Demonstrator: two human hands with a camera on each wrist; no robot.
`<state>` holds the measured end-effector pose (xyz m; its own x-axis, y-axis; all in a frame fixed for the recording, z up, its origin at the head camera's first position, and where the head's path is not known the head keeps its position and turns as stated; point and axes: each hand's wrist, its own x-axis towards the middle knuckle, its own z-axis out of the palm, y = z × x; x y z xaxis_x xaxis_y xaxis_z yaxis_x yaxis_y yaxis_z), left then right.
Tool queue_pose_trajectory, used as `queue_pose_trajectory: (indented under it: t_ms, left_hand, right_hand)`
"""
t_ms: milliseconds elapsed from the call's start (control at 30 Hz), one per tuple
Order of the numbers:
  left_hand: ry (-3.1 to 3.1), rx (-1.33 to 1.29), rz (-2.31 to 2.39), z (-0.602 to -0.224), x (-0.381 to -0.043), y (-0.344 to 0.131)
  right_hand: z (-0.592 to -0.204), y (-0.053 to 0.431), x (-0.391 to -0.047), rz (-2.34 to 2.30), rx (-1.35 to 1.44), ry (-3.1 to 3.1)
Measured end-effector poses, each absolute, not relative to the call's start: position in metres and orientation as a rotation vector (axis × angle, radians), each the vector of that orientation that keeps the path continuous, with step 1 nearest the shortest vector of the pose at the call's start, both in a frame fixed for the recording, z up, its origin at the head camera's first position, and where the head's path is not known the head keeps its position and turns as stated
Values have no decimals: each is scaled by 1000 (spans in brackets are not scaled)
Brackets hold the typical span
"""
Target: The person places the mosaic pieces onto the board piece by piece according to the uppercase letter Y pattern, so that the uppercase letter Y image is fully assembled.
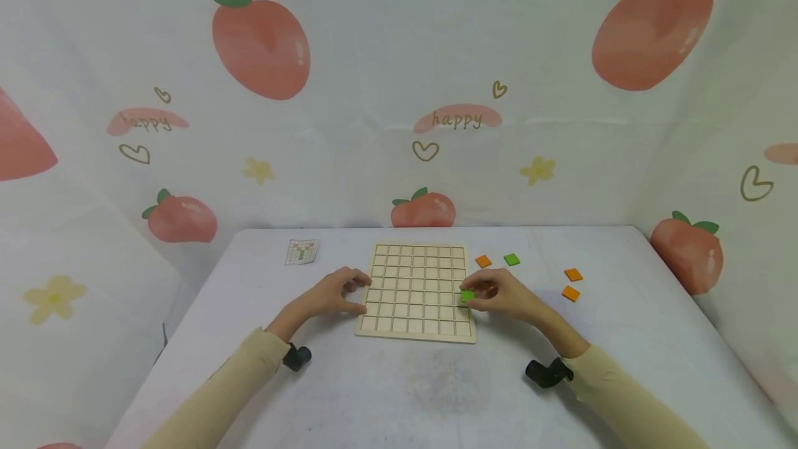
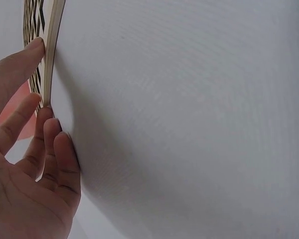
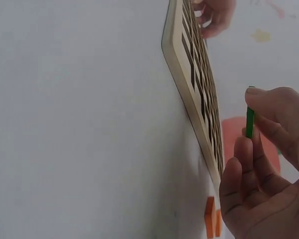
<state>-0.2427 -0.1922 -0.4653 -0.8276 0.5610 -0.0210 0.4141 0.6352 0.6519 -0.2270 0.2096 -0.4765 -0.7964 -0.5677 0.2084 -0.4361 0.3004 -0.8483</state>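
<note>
Right hand: the right hand (image 1: 501,293) is pinching a green tile (image 1: 467,295) between thumb and fingertips, the tile standing edge-on in the right wrist view.
Held green tile: it is sitting at the right hand's fingertips, on the side facing the left hand, and appearing over the board's right edge; whether it is touching the board, the views are not making clear.
Left hand: the left hand (image 1: 337,293) is holding nothing in its palm; its thumb and fingers are spreading apart in a loose curve, the tips touching the board's left edge.
Gridded board: the wooden board (image 1: 408,291) is lying flat between the two hands, its squares running from beyond the fingertips to nearer the person.
Orange tiles: one orange tile (image 1: 483,261) is lying just beyond the right hand; two others, a farther tile (image 1: 573,274) and a nearer tile (image 1: 570,293), are resting to the right of that hand, apart from it.
Loose green tile: a second green tile (image 1: 512,259) is lying beyond the right hand.
Patterned card: a small gridded card (image 1: 301,252) is resting beyond the left hand, slightly to its left.
Table: the white table (image 1: 374,393) is extending beneath both hands.
Backdrop: a fruit-printed cloth (image 1: 349,158) is hanging beyond the hands.
</note>
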Motion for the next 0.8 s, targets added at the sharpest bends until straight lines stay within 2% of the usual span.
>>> queue_pose_trajectory:
  t_ms: [800]
  left_hand:
    - [2641,798,934,-468,-246,-193]
  right_hand:
    - [-482,157,-235,-1470,-1047,2389]
